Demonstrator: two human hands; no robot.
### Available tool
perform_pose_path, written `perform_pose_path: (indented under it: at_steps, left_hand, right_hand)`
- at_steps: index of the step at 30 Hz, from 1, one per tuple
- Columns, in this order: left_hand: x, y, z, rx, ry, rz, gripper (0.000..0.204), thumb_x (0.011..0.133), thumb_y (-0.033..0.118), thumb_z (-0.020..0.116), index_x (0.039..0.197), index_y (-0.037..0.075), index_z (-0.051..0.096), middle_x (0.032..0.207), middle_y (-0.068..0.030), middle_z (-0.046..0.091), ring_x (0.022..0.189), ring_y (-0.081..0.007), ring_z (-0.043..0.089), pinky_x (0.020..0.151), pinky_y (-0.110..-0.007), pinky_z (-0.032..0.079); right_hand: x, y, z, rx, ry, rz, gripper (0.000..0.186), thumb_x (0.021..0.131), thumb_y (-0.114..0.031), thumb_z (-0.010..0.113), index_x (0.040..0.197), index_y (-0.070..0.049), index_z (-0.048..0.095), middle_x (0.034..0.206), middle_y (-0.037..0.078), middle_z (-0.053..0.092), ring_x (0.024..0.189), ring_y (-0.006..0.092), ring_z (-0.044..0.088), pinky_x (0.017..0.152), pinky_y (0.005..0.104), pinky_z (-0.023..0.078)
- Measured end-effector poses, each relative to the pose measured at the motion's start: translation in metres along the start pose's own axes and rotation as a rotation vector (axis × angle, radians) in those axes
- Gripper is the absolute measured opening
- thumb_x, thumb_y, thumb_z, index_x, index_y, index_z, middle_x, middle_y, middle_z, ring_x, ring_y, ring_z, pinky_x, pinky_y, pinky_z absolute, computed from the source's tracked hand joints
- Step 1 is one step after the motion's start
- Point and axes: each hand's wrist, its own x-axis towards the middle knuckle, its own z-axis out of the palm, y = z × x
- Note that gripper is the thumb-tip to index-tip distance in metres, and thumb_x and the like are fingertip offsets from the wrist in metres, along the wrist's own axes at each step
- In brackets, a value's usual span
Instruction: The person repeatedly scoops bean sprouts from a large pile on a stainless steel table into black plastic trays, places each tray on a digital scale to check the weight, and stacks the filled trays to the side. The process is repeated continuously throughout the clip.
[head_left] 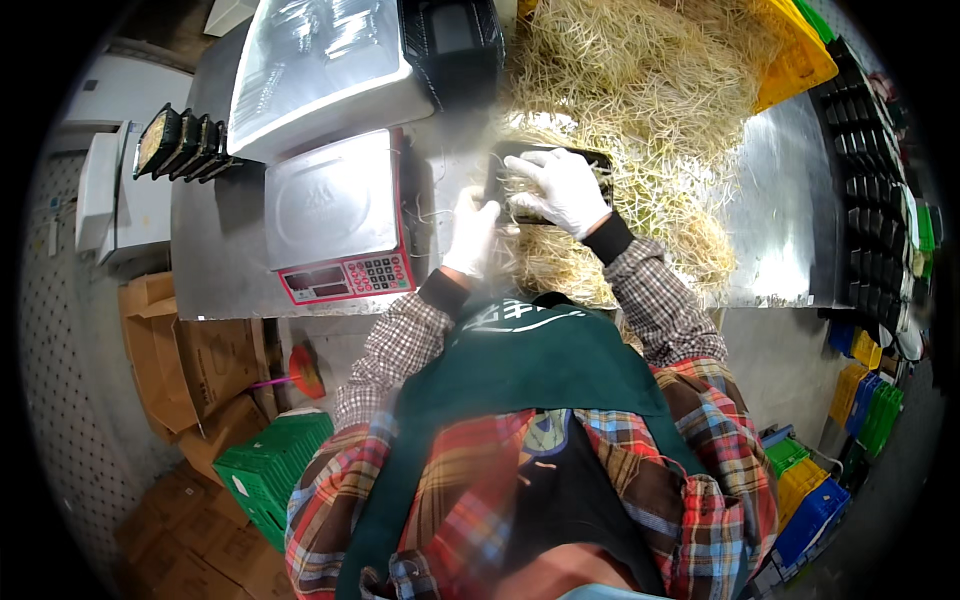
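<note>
My gloved right hand (566, 193) lies over a black tray (598, 161) of pale sprouts, fingers spread and curved onto the sprouts inside. My gloved left hand (472, 228) has its fingers curled at the tray's left edge, gripping it; that area is slightly hazy. A loose heap of sprouts (640, 70) spreads behind and to the right of the tray, continuing below it. Just left of my left hand is a red scale with a steel platform (330, 200).
A white box (315, 80) and a black container (450, 50) stand behind the scale on the steel table (785, 230). Stacked filled trays (180, 145) sit at left, black trays (865, 190) at right, a yellow crate (800, 70) behind. Cardboard boxes (180, 365) and green crates (265, 470) are below.
</note>
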Motion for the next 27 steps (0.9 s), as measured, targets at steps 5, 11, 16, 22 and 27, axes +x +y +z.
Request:
perform_pose_path:
  at_steps: [5, 11, 16, 22, 27]
  left_hand:
    - [0.011, -0.034, -0.032, -0.054, 0.068, -0.054, 0.018, 0.089, -0.002, 0.051, 0.106, 0.003, 0.047, 0.096, -0.0060, 0.054, 0.075, -0.0155, 0.060, 0.062, -0.036, 0.062]
    - [0.009, -0.054, -0.038, 0.959, 0.125, 0.496, 0.066, 0.089, 0.014, 0.058, 0.145, -0.002, 0.027, 0.141, -0.0282, 0.042, 0.134, -0.0357, 0.043, 0.109, -0.049, 0.039]
    - [0.020, -0.044, -0.013, 1.431, -0.210, 0.895, 0.067, 0.090, 0.024, 0.061, 0.146, -0.001, 0.035, 0.153, -0.0220, 0.032, 0.143, -0.0370, 0.029, 0.118, -0.047, 0.024]
    - [0.044, -0.050, 0.002, 1.471, -0.321, 0.799, 0.048, 0.084, 0.017, 0.063, 0.130, 0.009, 0.051, 0.130, -0.0157, 0.052, 0.115, -0.0319, 0.051, 0.096, -0.044, 0.045]
    - [0.044, -0.046, 0.004, 1.507, -0.320, 0.714, 0.043, 0.082, 0.013, 0.063, 0.124, 0.010, 0.055, 0.126, -0.0157, 0.055, 0.111, -0.0319, 0.055, 0.091, -0.044, 0.049]
  right_hand:
    - [-0.022, 0.029, -0.010, -0.071, 0.152, 0.060, 0.094, 0.065, -0.034, 0.085, 0.146, -0.014, 0.040, 0.144, 0.016, 0.045, 0.124, 0.0345, 0.051, 0.102, 0.0432, 0.045]
    - [-0.045, 0.041, 0.024, -0.204, -0.230, 0.358, 0.091, 0.075, -0.028, 0.078, 0.151, -0.018, 0.030, 0.122, 0.019, 0.056, 0.090, 0.0327, 0.066, 0.072, 0.0396, 0.055]
    - [-0.042, 0.043, 0.024, -0.268, -0.221, 0.284, 0.070, 0.081, -0.031, 0.073, 0.142, -0.015, 0.042, 0.090, 0.013, 0.067, 0.079, 0.0291, 0.068, 0.064, 0.0402, 0.053]
    - [-0.048, 0.052, 0.020, -0.373, -0.312, 0.177, 0.032, 0.084, -0.030, 0.067, 0.109, -0.010, 0.066, 0.077, 0.012, 0.067, 0.073, 0.0304, 0.067, 0.064, 0.0422, 0.053]
    - [-0.033, 0.048, -0.034, -0.155, -0.206, 0.231, 0.015, 0.085, -0.021, 0.061, 0.086, -0.013, 0.073, 0.080, 0.013, 0.068, 0.079, 0.0315, 0.067, 0.072, 0.0433, 0.053]
